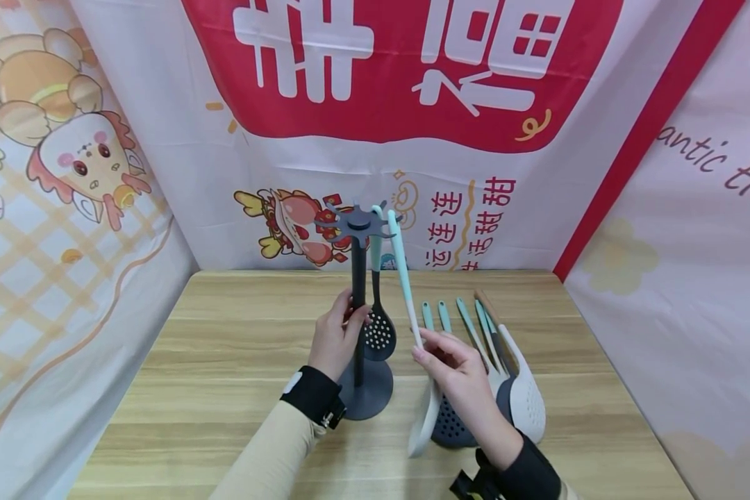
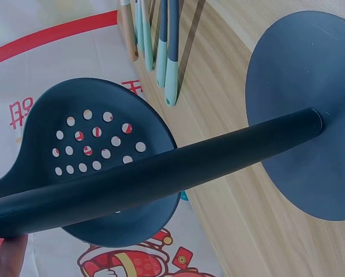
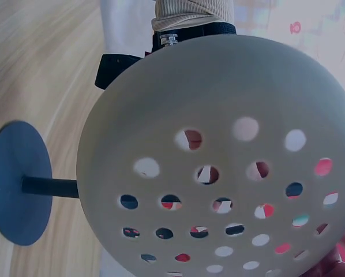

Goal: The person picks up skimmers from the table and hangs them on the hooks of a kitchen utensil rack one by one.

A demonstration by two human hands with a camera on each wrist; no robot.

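My left hand (image 1: 336,340) grips the dark pole of a utensil stand (image 1: 359,278), which rises from a round base and carries a ring of hooks on top. A dark slotted spoon (image 1: 381,337) with a mint handle hangs from it; its round holes show in the left wrist view beside the pole. Between thumb and fingers, my right hand (image 1: 459,375) pinches the handle of a white slotted spoon (image 3: 218,98). Its mint handle end stands beside the hooks at the stand's right. The perforated bowl fills much of the right wrist view and hides most of that hand.
Right of the stand, several utensils with mint handles lie side by side on the wooden table (image 1: 244,389). Among them are a white slotted turner (image 1: 528,410) and a dark perforated one (image 1: 451,423). A printed cloth (image 1: 375,160) hangs behind the table.
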